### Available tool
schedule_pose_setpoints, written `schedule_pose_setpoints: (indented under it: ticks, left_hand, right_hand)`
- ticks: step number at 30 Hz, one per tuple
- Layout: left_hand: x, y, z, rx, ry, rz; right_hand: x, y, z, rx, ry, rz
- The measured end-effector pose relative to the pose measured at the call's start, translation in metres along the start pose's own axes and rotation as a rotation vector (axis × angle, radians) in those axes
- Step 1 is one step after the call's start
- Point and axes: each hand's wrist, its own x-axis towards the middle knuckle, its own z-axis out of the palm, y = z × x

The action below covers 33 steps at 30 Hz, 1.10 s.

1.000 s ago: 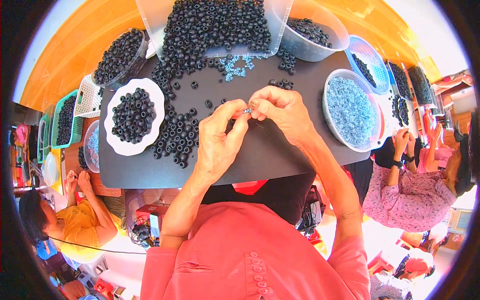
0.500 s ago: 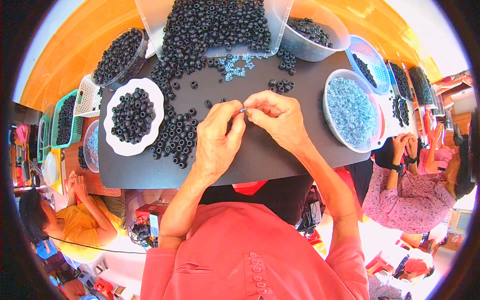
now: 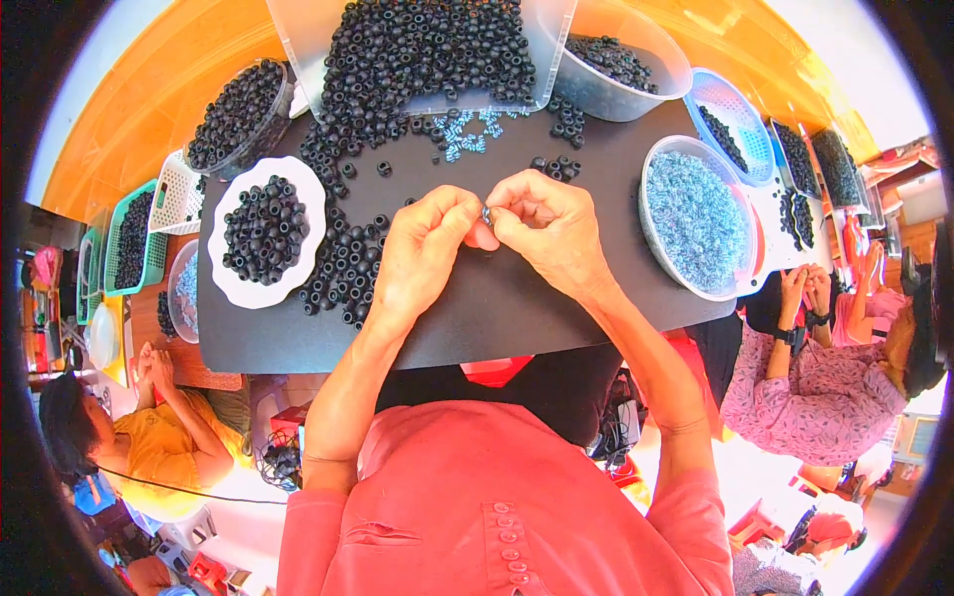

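My left hand (image 3: 429, 248) and my right hand (image 3: 550, 230) meet over the dark tabletop, fingertips closed together in a pinch. Between them shows a small dark, shiny part (image 3: 487, 214), mostly hidden by the fingers. Loose black ring-shaped parts (image 3: 348, 263) lie left of my left hand, beside a white scalloped plate (image 3: 221, 263) heaped with more of them. Beyond my hands is a small group of pale blue clear pieces (image 3: 464, 139). A round tub (image 3: 648, 214) full of similar blue pieces stands to the right.
A large clear bin (image 3: 556, 60) spills black parts at the far side, with a round clear tub (image 3: 671, 74) beside it. Baskets (image 3: 149, 278) stand at both sides. One person in yellow (image 3: 164, 442) sits left, another in a patterned top (image 3: 795, 397) right.
My left hand has shifted slightly, its fingers curling in closer to my right fingertips. The small part between them has turned and is seen from another side.
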Motion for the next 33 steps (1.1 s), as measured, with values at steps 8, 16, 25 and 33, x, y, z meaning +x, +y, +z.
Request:
schedule_pose_setpoints:
  ticks: [8, 16, 25, 33]
  left_hand:
    - [0.005, 0.037, 0.014, 0.003, 0.167, 0.261]
    - [-0.001, 0.009, 0.006, 0.747, 0.155, 0.531]
    - [-0.062, 0.017, 0.018, 0.242, 0.04, 0.235]
    - [-0.075, -0.017, 0.028, 0.107, 0.009, 0.108]
  right_hand:
    - [0.019, -0.031, 0.003, 0.1, 0.062, -0.212]
    - [0.015, 0.017, -0.028, -0.459, 0.249, -0.155]
    - [-0.011, 0.034, -0.028, -0.403, 0.251, -0.092]
    - [0.072, 0.019, -0.041, -0.752, 0.183, -0.404]
